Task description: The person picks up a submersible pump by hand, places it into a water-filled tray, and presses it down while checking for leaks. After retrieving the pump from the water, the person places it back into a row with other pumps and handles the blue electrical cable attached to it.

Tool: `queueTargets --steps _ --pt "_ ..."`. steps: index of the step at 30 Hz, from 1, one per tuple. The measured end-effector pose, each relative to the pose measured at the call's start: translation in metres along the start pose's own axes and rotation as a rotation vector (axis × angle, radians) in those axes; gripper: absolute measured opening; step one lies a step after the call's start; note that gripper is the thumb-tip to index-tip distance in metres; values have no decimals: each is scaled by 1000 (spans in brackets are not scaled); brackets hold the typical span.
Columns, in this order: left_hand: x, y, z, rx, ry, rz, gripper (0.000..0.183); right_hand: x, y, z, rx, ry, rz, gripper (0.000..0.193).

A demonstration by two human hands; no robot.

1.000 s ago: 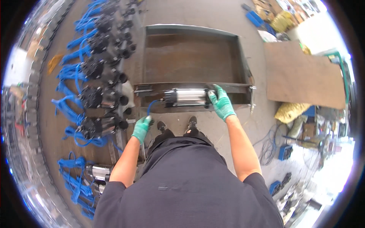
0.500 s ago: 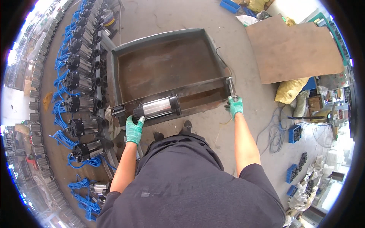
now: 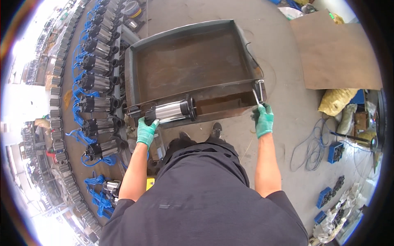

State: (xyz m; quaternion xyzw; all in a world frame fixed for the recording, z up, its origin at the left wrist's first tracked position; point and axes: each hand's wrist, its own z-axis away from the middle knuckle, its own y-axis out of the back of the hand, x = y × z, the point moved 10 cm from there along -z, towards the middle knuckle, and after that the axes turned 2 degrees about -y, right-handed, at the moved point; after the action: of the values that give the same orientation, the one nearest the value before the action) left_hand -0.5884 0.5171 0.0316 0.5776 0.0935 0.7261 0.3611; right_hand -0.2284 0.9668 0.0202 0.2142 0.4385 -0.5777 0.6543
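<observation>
A cylindrical submersible pump, polished steel with black ends, lies in the narrow front compartment of a dark metal tray. My left hand, in a green glove, grips its left black end with the thumb on the near side. At the tray's front right corner, my gloved right hand is closed round a slim silver metal tool whose tip points up and away. Its exact kind is unclear. Just beside it, another silver rod stands against the corner. My right fingers partly hide the tool's lower end.
A long row of similar pumps with blue cables lines the left. A brown board and yellow sacks are at the right. Coiled cable and blue bins with dark parts sit on the right-hand floor.
My right hand has shifted slightly, and the slim tool in it now shows apart from the rod at the corner. My left hand stays at the pump's end. The view has moved a little.
</observation>
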Motion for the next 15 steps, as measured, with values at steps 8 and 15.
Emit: queueTargets --steps 8,15 --pt "11 -4 3 -61 116 -37 54 40 -118 49 -541 -115 369 22" --pt "13 -4 1 -67 89 -20 55 70 -166 51 -581 32 448 21"
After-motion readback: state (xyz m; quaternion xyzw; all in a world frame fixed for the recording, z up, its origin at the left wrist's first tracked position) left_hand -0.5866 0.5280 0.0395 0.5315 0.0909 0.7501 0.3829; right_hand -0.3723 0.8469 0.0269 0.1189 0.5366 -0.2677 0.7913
